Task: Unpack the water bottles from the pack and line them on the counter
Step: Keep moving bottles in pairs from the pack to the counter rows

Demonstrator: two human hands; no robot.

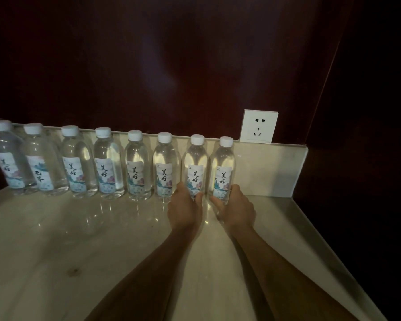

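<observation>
Eight water bottles (116,163) are seen lined upright along the back edge of a pale stone desk (79,239), white caps up, against a low backsplash (271,167) and a dark red wall. The two at the right end of the row are being set down together: the seventh bottle (194,163) is grasped low on its body by the left hand (185,208), fingers (199,197) curled round the base, while the eighth bottle (222,167) is held the same way by the right hand (236,208). Both bottles stand vertical and appear to rest on the desk already — though the light is dim and the bases are hidden behind the hands, so contact cannot be confirmed. A white wall socket (259,126) is mounted just above the backsplash, beyond the eighth bottle. The pack itself is not in view.

The step in hand is judged to be the placing of this pair, late in the task. What is called for next is a clean release — both grips loosened without the neighbouring bottles being nudged, since the row is closely spaced — and a check of the pack for any bottles left.
</observation>
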